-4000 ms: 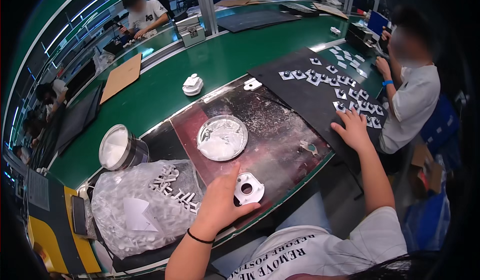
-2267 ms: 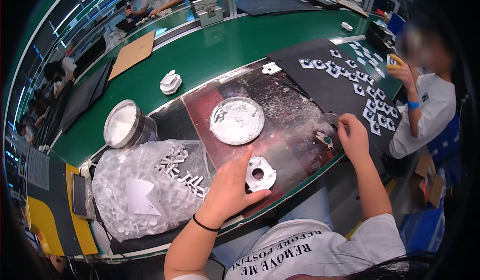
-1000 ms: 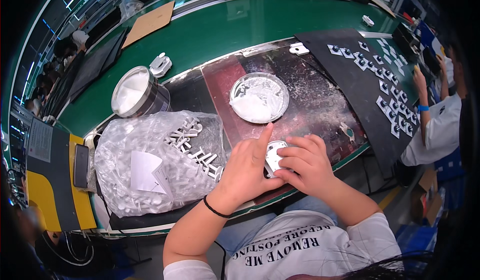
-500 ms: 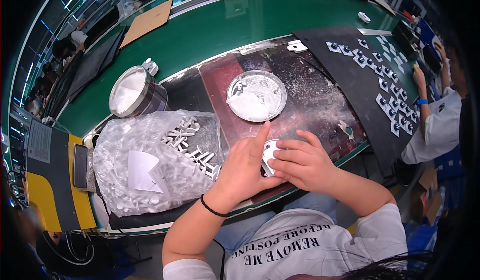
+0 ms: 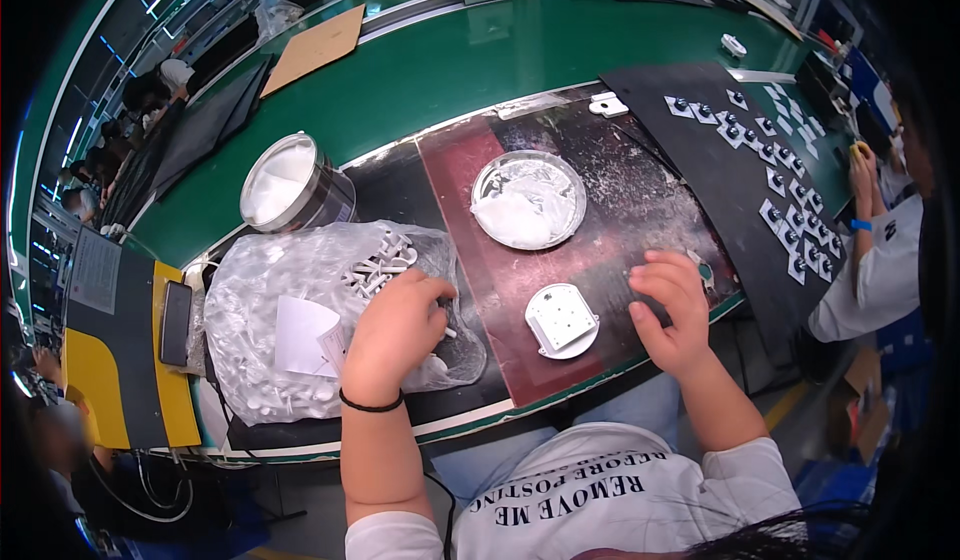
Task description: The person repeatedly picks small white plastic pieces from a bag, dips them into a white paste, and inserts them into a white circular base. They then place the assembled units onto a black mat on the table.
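A white plastic housing [image 5: 562,322] with a rounded top and small dark holes lies flat on the dark red mat, between my hands and touched by neither. My right hand [image 5: 672,310] hovers to its right, fingers spread and holding nothing. My left hand [image 5: 395,328] is over the mouth of a clear plastic bag [image 5: 262,305], beside loose white plastic parts with stems [image 5: 385,260]. Its fingers are bent but apart, and nothing shows in them. Beyond the housing sits a round tin lid [image 5: 528,200] with white paste and a white scraper-like piece on it.
Behind the bag stands a tub [image 5: 298,185] of white material. A phone [image 5: 176,322] leans against a yellow-grey machine [image 5: 110,340] at left. Rows of small white parts cover a black board [image 5: 700,160] at right, near a co-worker's arm [image 5: 868,230]. A green conveyor belt [image 5: 450,70] runs behind.
My hands have let go of the white housing, which now lies on the mat. The left hand moved left to the bag, the right hand to the right. The view shifted slightly.
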The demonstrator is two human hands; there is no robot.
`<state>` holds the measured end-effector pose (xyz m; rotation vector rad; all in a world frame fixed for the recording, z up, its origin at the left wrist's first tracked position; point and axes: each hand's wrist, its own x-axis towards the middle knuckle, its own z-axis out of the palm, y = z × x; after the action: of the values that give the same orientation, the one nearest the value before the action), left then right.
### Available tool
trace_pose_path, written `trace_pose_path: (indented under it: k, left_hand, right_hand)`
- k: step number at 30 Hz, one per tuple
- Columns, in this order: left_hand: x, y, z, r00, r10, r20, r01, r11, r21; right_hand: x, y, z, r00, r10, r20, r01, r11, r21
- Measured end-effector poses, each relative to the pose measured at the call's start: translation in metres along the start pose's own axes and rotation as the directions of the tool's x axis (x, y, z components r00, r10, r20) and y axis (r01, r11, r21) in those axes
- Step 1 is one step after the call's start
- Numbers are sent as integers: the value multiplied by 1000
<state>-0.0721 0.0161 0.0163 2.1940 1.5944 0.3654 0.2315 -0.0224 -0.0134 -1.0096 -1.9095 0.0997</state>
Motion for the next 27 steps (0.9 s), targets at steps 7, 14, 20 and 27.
trace_pose_path:
  k: [7, 14, 20, 27]
  left_hand:
    - [16, -16, 9, 912, 66, -405, -6, 989, 149]
    - [20, -4, 0, 727, 130, -675, -173, 985, 3]
    - [19, -14, 7, 816, 37, -577, -51, 999, -8]
    - [19, -8, 3, 777, -7, -629, -207, 941, -266]
  right_hand:
    - [-1, -1, -1, 998, -27, -58, 27, 1000, -6]
    - [24, -11, -3, 989, -147, -26, 148, 988, 37]
    - [53, -17, 7, 962, -262, 72, 254, 962, 101]
    - [46, -17, 21, 979, -201, -38, 205, 963, 174]
